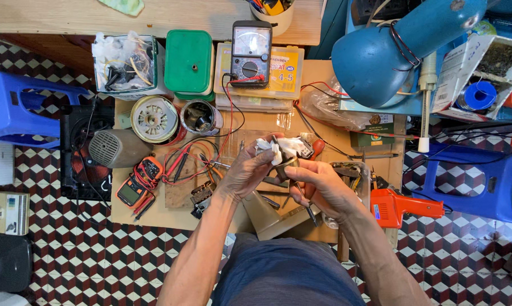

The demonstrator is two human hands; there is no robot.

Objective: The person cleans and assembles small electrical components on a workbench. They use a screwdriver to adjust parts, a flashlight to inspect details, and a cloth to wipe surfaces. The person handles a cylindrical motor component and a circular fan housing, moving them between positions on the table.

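White tissue [276,148] clamped in left hand [246,173] grip | right hand [319,187] grips small part [288,164] | bench [154,212] crowded

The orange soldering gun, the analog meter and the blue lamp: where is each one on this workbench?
orange soldering gun [393,207], head view, on its orange body.
analog meter [251,54], head view, between dial window and selector knob.
blue lamp [381,56], head view, on the shade's outer shell.

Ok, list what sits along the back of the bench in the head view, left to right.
Box of white scraps → green lidded container → analog multimeter → blue desk lamp → blue wire spool.
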